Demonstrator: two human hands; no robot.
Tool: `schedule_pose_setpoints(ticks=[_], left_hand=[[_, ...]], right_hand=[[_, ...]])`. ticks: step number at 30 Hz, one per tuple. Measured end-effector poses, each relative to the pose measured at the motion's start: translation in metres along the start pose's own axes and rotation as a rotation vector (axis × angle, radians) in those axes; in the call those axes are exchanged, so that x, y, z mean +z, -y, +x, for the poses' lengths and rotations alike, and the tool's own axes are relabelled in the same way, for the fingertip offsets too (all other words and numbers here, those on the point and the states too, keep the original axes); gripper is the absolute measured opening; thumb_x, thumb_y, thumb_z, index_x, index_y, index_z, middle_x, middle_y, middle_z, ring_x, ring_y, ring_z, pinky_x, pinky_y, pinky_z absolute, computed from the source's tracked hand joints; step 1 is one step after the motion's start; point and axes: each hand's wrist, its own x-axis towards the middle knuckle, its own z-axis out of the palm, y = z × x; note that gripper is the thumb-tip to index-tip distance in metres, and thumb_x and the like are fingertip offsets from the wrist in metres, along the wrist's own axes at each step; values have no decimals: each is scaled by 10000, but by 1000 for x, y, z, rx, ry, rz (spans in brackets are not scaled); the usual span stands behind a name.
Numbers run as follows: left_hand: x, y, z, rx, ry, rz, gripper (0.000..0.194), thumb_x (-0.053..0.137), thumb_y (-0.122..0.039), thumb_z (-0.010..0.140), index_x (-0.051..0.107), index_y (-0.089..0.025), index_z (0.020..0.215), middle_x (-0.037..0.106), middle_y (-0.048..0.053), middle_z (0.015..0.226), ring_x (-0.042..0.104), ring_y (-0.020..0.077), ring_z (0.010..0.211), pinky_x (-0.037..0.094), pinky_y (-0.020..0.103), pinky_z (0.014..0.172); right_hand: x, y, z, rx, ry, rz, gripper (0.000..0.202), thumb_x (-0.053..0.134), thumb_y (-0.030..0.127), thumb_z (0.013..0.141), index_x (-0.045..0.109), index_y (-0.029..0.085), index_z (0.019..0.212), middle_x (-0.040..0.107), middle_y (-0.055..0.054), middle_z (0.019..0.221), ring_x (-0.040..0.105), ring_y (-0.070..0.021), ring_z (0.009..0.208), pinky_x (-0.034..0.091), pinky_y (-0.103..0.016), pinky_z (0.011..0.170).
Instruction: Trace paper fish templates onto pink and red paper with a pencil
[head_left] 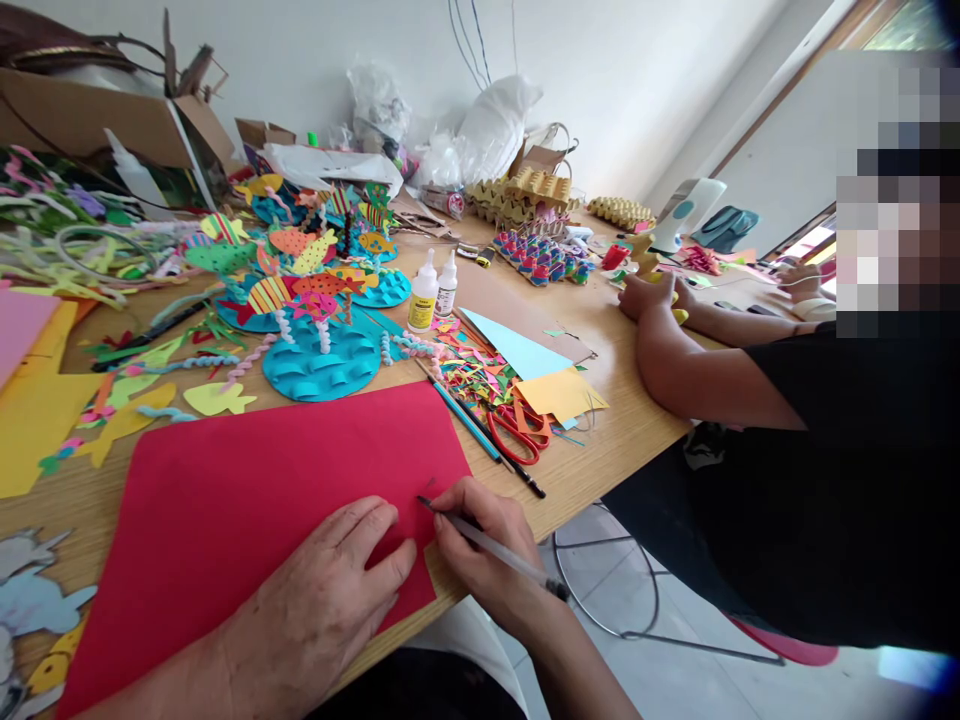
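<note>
A large sheet of red paper (247, 480) lies on the wooden table in front of me. My left hand (330, 570) rests on it with fingers stretched out and palm down. Near the sheet's right edge, my right hand (484, 530) grips a pen (502, 552) with a clear barrel. The pen's tip is at the paper, beside a short dark mark. Just beyond the sheet stands a blue round base (322, 365) carrying paper fish on fuzzy twisted stems. To the right of the sheet lie pencils (469, 425) and red-handled scissors (514, 435).
Two glue bottles (424, 295) stand behind colourful paper scraps (480, 370). Yellow paper (37, 430) and cut-out fish (131, 425) lie left. Egg cartons (525, 190) sit at the back. At right, a co-worker's arm (667, 350) reaches over the table.
</note>
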Motion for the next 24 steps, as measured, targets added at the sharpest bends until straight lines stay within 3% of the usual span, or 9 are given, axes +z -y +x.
schedule_pose_setpoints(ticks=[13,24], left_hand=[[0,1,-1,-3,23,20,306,419,-84,829,607,-204,1038,579,75,1044,553,214,981,522,317,852],[0,2,-4,25,43,53,354,398,-58,814,606,-193,1068,585,90,1073,548,218,1008,530,317,842]], right_hand=[[-6,7,-1,-26,-15,30,89,474,106,682,502,186,655,440,63,506,416,-81,462,308,-175,474],[-10,7,-2,-33,13,93,90,436,117,625,463,199,600,440,61,510,391,-84,459,297,-186,464]])
